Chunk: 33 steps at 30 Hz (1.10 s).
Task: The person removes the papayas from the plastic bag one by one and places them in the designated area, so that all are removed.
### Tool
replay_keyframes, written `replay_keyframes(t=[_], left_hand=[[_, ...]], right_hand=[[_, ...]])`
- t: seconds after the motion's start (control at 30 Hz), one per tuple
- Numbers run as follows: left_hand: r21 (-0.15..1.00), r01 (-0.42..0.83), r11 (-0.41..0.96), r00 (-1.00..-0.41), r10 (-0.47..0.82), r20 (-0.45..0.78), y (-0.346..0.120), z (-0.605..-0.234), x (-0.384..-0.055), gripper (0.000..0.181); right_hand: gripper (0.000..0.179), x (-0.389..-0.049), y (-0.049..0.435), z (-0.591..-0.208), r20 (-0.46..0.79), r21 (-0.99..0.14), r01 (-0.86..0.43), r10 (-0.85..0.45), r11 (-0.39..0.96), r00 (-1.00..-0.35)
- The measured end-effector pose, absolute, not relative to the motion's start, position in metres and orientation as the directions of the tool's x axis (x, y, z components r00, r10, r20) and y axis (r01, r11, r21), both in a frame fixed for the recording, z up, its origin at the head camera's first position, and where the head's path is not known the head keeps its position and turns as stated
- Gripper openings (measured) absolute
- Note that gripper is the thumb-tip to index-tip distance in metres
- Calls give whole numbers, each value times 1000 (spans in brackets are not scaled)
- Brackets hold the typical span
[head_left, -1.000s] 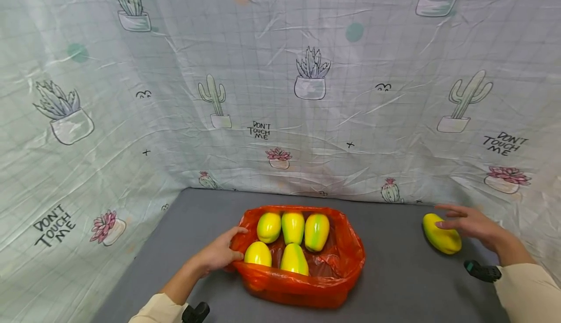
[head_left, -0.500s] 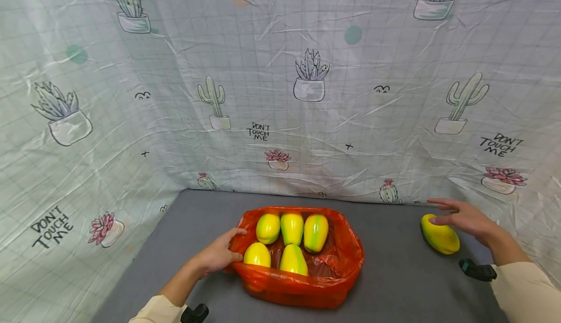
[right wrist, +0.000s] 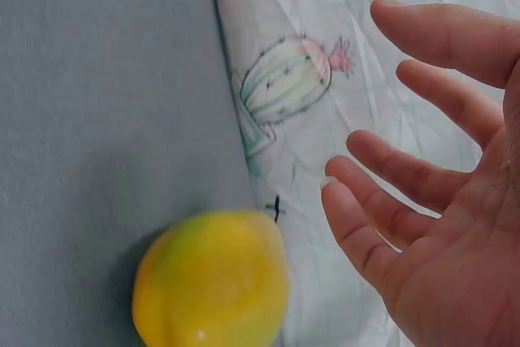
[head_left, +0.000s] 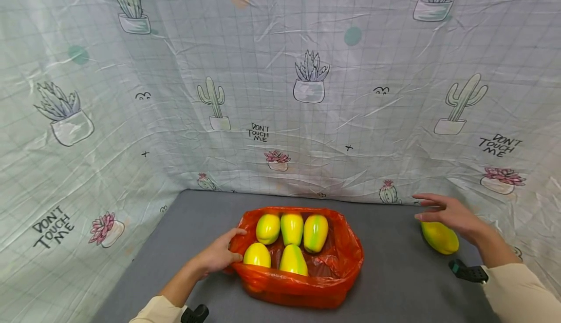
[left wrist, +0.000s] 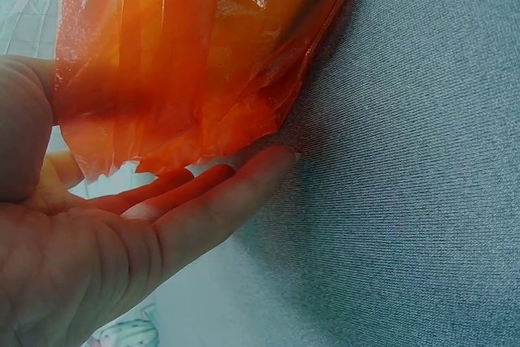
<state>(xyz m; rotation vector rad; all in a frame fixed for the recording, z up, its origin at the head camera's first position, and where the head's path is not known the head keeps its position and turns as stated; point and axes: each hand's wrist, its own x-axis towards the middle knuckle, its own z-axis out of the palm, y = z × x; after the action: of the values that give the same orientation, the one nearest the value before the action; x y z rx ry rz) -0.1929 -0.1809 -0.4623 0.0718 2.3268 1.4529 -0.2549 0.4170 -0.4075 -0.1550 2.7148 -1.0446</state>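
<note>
My left hand (head_left: 217, 253) is at the left side of a red plastic bag (head_left: 302, 291), its fairly straight fingers touching the side and rim. In the left wrist view, the bag's thin plastic (left wrist: 175, 54) hangs between thumb and fingers (left wrist: 236, 201). Several glossy yellow-green mangoes (head_left: 292, 228) lie inside the bag, whose mouth is spread wide. Farther right, my right hand (head_left: 451, 214) hovers with spread fingers over the back end of a single mango (head_left: 440, 237), covering part of it. The right wrist view has that mango (right wrist: 213, 282) apart from the palm and fingers.
Grey cloth covers the table (head_left: 390, 279). A pale sheet (head_left: 342, 118) printed with cacti hangs behind and along the sides, meeting the table's back edge just beyond the bag and the lone mango. Dark wrist cameras (head_left: 469, 271) are strapped to both arms.
My right hand has moved left and slightly up, away from me, across the lone mango's far end. The left hand, bag and mangoes are nearly unchanged.
</note>
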Motion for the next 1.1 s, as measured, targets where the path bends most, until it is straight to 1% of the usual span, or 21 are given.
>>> replay_keyframes(t=[0.23, 0.5, 0.8, 1.1], left_hand=[[874, -140, 466, -925, 254, -284, -179, -461, -192, 67], [885, -113, 452, -927, 272, -258, -181, -463, -192, 67], [876, -151, 457, -927, 242, -286, -179, -463, -191, 68], [866, -164, 473, -928, 224, -298, -179, -461, -190, 67]], right_hand=[[76, -249, 400, -411, -126, -745, -53, -219, 665, -968], [72, -238, 375, -406, -88, -799, -97, -275, 594, -957], [71, -222, 344, -396, -81, -846, -103, -317, 523, -945], [66, -211, 329, -391, -60, -865, -130, -357, 484, -932]])
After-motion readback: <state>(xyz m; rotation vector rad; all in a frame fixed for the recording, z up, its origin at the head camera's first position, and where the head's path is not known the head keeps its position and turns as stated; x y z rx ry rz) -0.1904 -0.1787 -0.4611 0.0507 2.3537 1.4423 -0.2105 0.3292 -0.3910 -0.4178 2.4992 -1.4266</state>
